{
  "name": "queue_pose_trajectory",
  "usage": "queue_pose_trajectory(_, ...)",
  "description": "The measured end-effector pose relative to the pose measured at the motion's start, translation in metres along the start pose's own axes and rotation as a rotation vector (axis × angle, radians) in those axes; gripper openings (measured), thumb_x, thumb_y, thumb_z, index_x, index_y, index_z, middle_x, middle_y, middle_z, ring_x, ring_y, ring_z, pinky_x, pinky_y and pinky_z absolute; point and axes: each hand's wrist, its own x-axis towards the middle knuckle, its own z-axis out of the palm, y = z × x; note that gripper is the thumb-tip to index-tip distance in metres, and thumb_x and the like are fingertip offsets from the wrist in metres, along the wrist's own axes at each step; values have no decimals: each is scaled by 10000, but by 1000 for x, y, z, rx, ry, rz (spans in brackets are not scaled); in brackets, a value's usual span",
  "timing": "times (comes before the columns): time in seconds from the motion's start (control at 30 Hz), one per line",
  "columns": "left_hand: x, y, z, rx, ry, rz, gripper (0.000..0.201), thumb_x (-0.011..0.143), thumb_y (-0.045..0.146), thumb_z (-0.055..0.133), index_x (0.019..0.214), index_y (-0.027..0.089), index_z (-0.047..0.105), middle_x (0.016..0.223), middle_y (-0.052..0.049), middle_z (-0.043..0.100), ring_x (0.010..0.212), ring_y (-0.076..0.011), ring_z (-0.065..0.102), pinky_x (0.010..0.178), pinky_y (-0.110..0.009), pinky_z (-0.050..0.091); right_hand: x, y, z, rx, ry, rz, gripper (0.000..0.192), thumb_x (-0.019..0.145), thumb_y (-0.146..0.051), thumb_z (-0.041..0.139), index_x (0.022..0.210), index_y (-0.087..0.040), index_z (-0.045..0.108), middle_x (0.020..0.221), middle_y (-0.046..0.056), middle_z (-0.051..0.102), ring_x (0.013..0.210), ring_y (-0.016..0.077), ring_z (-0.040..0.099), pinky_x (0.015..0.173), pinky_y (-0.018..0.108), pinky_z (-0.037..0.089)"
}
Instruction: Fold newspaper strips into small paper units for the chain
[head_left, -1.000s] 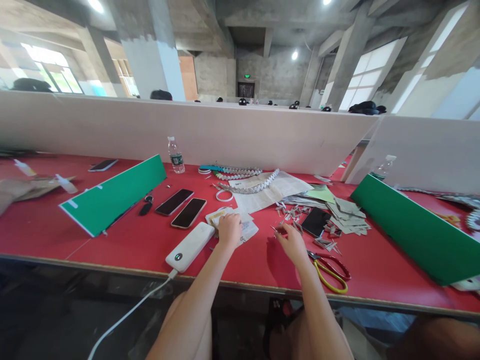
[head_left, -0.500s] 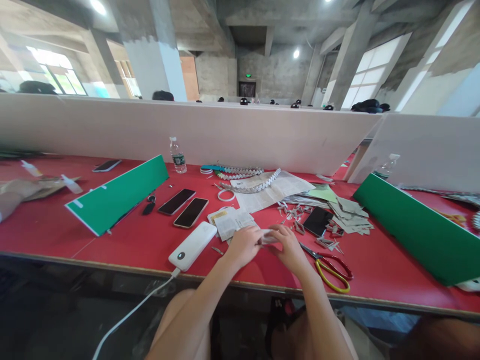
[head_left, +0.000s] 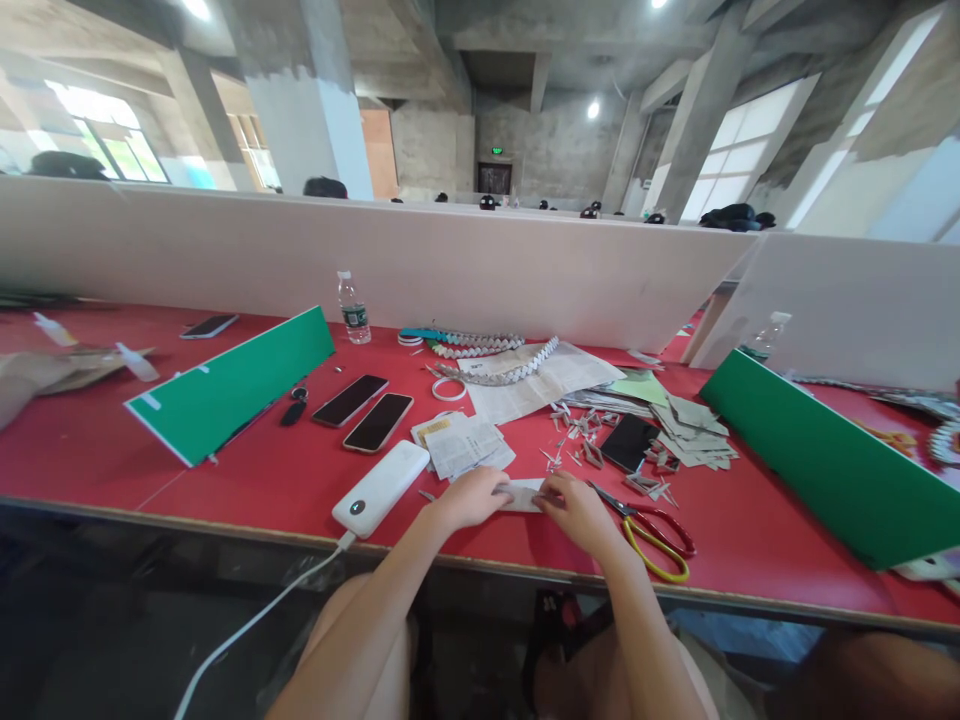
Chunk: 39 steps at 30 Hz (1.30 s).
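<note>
Near the table's front edge, my left hand point(head_left: 476, 496) and my right hand point(head_left: 576, 508) grip the two ends of a small piece of paper point(head_left: 523, 496), which looks folded into a strip. Both sets of fingers are closed on it, and its ends are hidden under them. Just beyond my left hand lies a stack of cut paper pieces point(head_left: 466, 447). Scissors point(head_left: 651, 535) with red and yellow handles rest to the right of my right hand. Small folded paper pieces point(head_left: 589, 430) are scattered beyond it.
A white power bank point(head_left: 381, 488) with a cable and two phones point(head_left: 379, 422) lie left. Further back are newspaper point(head_left: 540, 385), a braided paper chain point(head_left: 517, 372) and a water bottle point(head_left: 354, 308). Green dividers point(head_left: 232, 385) stand on both sides. Another person's hand point(head_left: 30, 380) is far left.
My hands have come down slightly toward the table's front edge and spread a little apart. More of the paper's flat face now shows between them.
</note>
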Motion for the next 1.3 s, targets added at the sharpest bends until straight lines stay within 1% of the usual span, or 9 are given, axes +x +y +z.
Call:
queue_pose_trajectory(0.2,6,-3,9,135,108,-3,339,774,195,521,1112,181,534,1060,-96,620,971,-262,579,775,-334,429,12,-1,9,-121,43,-28,33,756,-174,572,736,-177,598,848,43,609,798,162,553,695,232,361)
queue_pose_trajectory(0.33,8,0,12,222,136,50,291,732,121,535,1014,180,576,1037,-87,602,1012,-257,543,810,-339,426,17,-2,13,-135,9,-11,36,765,-171,561,766,-180,596,841,38,621,793,155,549,670,222,352)
queue_pose_trajectory(0.43,7,8,14,359,159,120,241,749,50,464,911,165,600,1016,-91,598,1015,-237,531,822,-334,425,20,-4,15,-195,11,33,41,770,-199,563,774,-185,602,856,40,632,795,160,550,647,228,331)
queue_pose_trajectory(0.5,4,15,17,406,148,110,265,766,18,406,888,146,604,976,-100,609,973,-228,551,798,-333,439,23,-5,16,-230,21,62,50,774,-209,560,778,-184,603,852,44,641,794,164,556,635,233,320)
queue_pose_trajectory(0.67,-10,26,27,410,94,28,249,826,146,437,1015,100,593,975,-135,630,951,-261,571,780,-360,456,29,-4,20,-254,42,111,51,768,-181,545,763,-177,595,812,49,655,785,171,568,626,241,317)
queue_pose_trajectory(0.8,-19,30,36,481,34,-1,339,814,249,522,1093,68,587,1093,-186,599,1023,-299,540,795,-369,449,31,-2,21,-218,39,135,31,759,-201,568,760,-187,596,820,43,650,795,173,568,626,241,324)
queue_pose_trajectory(0.93,-23,35,48,610,76,-27,379,830,188,480,1176,54,555,1196,-221,552,1039,-311,532,803,-384,440,31,-1,20,-169,34,144,27,737,-207,597,758,-191,599,837,34,641,793,167,560,639,239,335)
queue_pose_trajectory(1.07,-25,39,58,698,104,-58,372,844,114,415,1180,49,564,1189,-218,560,1026,-304,535,797,-381,441,32,1,20,-117,21,156,56,720,-211,616,771,-189,607,841,31,638,787,164,556,647,237,345)
queue_pose_trajectory(1.3,-25,37,60,701,116,-41,396,847,114,416,1213,23,536,1203,-233,546,1041,-309,526,828,-389,434,33,4,20,-94,19,170,66,711,-206,627,773,-189,612,831,24,634,766,159,550,641,238,346)
